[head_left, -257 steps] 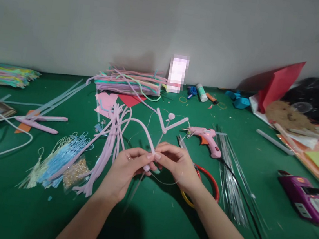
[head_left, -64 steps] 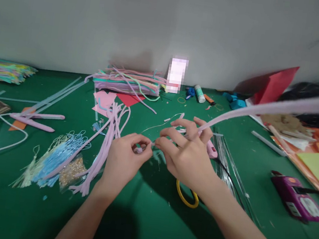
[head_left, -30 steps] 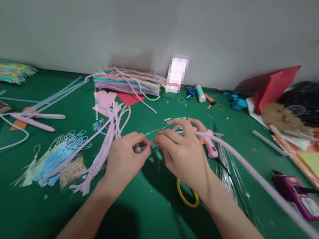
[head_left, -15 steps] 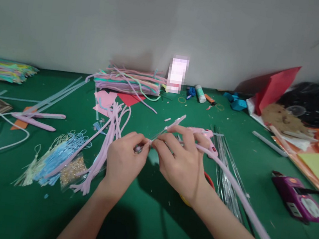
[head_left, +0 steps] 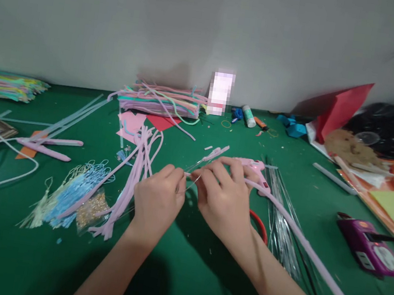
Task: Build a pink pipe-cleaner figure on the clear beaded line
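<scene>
My left hand [head_left: 160, 196] is closed in a pinch, its fingertips at one end of a lilac pipe cleaner [head_left: 291, 222]. Close by, my right hand [head_left: 227, 193] has its fingers bent and pressed around the same pipe cleaner, which trails off over the right forearm to the lower right. A thin wire [head_left: 194, 184] curves between the fingertips of both hands. The fingers hide the exact grip. Just beyond them lies a small pale lilac piece [head_left: 214, 154]. Red-handled scissors [head_left: 259, 224] lie partly hidden under the right wrist.
Left of my hands are loose lilac pipe cleaners [head_left: 131, 182], tassels [head_left: 76, 194] and a bag of beads [head_left: 92, 211]. A pink glue gun [head_left: 258, 168], silvery wires [head_left: 283, 228] and a purple power block [head_left: 371, 246] lie right. Bundled pipe cleaners [head_left: 163, 101] stand against the wall.
The wire now shows as a curve between the two hands. My right fingers have curled in more, and the round shiny thing at my left fingers is hidden. The view has shifted slightly.
</scene>
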Motion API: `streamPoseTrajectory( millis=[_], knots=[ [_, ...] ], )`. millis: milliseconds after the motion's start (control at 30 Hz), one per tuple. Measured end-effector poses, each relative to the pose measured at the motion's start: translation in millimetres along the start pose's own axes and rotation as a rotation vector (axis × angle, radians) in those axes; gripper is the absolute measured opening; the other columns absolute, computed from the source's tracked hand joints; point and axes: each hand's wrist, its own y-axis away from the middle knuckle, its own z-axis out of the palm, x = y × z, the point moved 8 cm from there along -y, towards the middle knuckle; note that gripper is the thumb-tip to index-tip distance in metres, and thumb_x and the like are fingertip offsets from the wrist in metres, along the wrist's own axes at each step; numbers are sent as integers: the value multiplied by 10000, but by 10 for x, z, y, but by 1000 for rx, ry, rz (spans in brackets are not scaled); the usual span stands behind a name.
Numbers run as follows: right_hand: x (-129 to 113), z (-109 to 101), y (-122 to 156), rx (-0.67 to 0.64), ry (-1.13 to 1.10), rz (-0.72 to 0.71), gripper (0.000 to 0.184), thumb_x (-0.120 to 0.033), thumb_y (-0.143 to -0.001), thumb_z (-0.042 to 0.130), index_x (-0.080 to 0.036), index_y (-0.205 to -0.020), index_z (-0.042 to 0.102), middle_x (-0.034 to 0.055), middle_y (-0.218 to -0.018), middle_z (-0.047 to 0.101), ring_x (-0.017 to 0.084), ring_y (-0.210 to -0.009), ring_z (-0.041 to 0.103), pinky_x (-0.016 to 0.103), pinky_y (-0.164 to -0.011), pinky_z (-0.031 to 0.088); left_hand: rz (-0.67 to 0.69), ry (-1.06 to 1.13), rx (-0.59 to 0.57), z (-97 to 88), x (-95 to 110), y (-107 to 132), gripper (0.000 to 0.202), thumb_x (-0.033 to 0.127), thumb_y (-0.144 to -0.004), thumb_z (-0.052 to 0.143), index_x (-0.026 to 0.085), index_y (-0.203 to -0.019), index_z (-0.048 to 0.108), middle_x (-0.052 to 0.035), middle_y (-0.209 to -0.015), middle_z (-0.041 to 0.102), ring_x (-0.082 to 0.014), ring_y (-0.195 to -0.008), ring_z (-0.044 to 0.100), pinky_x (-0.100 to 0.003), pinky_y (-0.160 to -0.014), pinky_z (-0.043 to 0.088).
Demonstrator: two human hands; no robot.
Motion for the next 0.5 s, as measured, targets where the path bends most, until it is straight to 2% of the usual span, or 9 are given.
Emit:
streamPoseTrajectory(
  millis=[200, 333, 500],
  knots=[
    [61, -41, -13, 33, -23, 67, 136, -107, -855, 563, -171, -794, 666, 66, -841, 687, 249, -901, 504, 384, -757, 359, 21, 93, 53, -27, 4, -9, 178, 288, -914, 542, 198, -833, 673, 9, -798, 704, -129, -601, 592, -269, -505, 301],
    [71, -41, -15, 40, -39, 95, 148, -134, -873, 559, -166, -769, 660, 66, -818, 686, 245, -878, 506, 391, -760, 374, 47, 108, 93, -66, 26, -3, 160, 280, -911, 554, 201, -866, 686, 10, -833, 722, -126, -607, 602, -260, -511, 317],
    [51, -45, -23, -10, -79, 33, 131, -137, -892, 547, -167, -861, 670, 66, -896, 700, 238, -908, 536, 382, -777, 401, 26, 163, 5, 10, -10, -18, 201, 277, -919, 528, 191, -846, 694, -10, -789, 707, -137, -645, 612, -253, -534, 331]
  ],
)
